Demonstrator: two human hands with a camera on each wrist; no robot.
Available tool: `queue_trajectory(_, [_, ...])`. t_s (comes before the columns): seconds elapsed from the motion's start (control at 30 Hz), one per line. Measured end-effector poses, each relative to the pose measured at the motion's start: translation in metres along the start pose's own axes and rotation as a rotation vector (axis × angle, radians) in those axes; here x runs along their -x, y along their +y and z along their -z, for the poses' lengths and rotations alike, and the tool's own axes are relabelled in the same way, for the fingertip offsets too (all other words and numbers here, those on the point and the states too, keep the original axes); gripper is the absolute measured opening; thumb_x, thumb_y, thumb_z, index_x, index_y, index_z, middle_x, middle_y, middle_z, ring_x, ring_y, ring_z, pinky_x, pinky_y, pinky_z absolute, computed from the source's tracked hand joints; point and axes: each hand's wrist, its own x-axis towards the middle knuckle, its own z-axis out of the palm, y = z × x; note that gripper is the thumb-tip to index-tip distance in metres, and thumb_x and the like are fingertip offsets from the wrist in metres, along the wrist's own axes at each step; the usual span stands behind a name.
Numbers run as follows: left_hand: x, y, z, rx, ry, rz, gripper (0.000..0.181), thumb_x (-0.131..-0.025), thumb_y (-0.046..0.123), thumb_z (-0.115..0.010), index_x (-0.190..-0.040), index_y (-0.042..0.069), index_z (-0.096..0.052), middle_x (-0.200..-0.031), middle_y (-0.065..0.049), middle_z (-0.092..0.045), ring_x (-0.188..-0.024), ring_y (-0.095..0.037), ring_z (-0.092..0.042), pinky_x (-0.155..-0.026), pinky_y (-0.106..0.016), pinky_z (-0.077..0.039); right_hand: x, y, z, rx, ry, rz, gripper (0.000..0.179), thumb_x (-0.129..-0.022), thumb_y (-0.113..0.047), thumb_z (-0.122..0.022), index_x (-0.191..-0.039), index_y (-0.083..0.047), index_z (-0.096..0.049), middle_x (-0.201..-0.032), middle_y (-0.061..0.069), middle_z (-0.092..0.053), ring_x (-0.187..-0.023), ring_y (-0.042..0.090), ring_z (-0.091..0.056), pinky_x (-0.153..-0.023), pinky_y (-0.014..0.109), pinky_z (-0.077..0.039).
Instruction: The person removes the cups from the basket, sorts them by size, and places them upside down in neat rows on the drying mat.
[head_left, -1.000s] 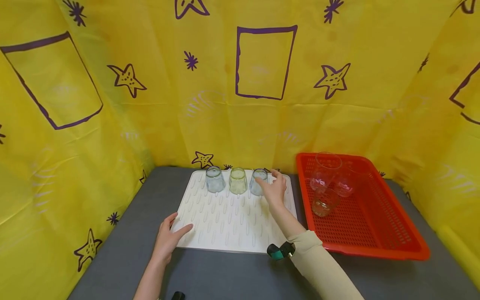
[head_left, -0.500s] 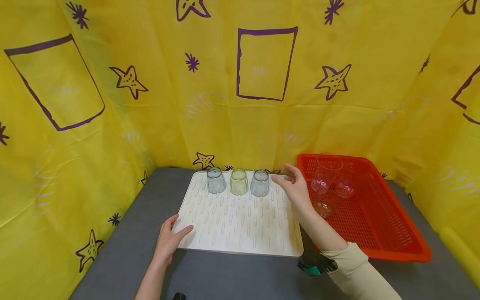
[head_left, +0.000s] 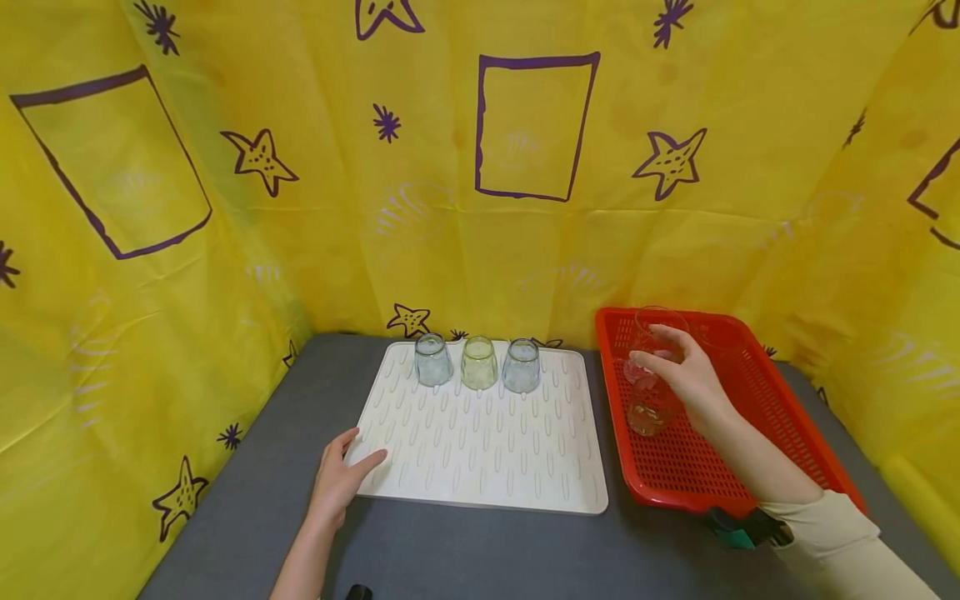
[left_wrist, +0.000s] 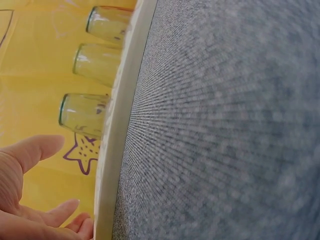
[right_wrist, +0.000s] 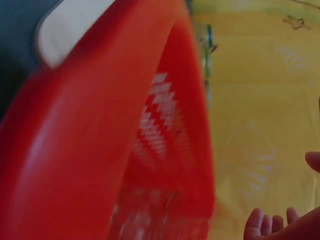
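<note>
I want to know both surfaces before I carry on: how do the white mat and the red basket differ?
The white mat is low and flat, while the red basket has raised walls. The mat is patterned with elongated bumps; the basket is perforated. The mat carries three tinted glasses in a row, whereas the basket holds clear glasses clustered toward its left side. Both rest on the grey tabletop.

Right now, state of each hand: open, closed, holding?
Left hand: open, holding nothing, by the left edge of the white mat.
Right hand: open, holding nothing, over the red basket.
</note>
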Motion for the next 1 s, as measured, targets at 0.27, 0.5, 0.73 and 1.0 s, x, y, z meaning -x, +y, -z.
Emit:
queue_trajectory(0.27, [0.000,0.000,0.000,-0.011,-0.002,-0.002,0.078,-0.087,0.024,-0.072,-0.146,-0.004,-0.030,-0.149,-0.030,-0.022,-0.138,-0.045,-0.021,-0.109,-0.057,-0.023,-0.011,0.026,0.038,0.229,-0.104,0.026,0.080,-0.090,-0.043,-0.068,-0.148,-0.003,-0.032,-0.134,0.027,-0.042,-0.112,0.037,-0.048,-0.085,0.041,-0.051])
queue_trajectory(0.5, [0.000,0.000,0.001,-0.015,0.001,-0.002,0.078,-0.087,0.024,-0.073,-0.146,-0.004,-0.031,-0.149,-0.030,-0.022,-0.138,-0.045,-0.022,-0.109,-0.057,-0.023,-0.023,0.041,0.057,0.428,-0.286,0.114,0.075,-0.088,-0.036,-0.072,-0.141,0.005,-0.039,-0.136,0.030,-0.041,-0.116,0.044,-0.046,-0.087,0.054,-0.047])
queue_trajectory(0.73, [0.000,0.000,0.001,-0.019,0.001,0.001,0.078,-0.087,0.024,-0.073,-0.146,-0.004,-0.031,-0.149,-0.030,-0.022,-0.138,-0.045,-0.022,-0.109,-0.057,-0.024,-0.033,0.053,0.060,0.542,-0.410,0.196,0.076,-0.079,-0.031,-0.080,-0.133,0.008,-0.044,-0.133,0.033,-0.041,-0.119,0.049,-0.042,-0.090,0.060,-0.044])
queue_trajectory(1.0, [-0.001,0.000,0.000,-0.020,0.008,-0.011,0.076,-0.086,0.022,-0.073,-0.145,-0.004,-0.033,-0.148,-0.030,-0.024,-0.138,-0.044,-0.023,-0.110,-0.056,-0.022,-0.040,0.059,0.054,0.606,-0.463,0.209,0.084,-0.072,-0.031,-0.085,-0.131,0.012,-0.044,-0.124,0.029,-0.049,-0.110,0.041,-0.048,-0.089,0.056,-0.047])
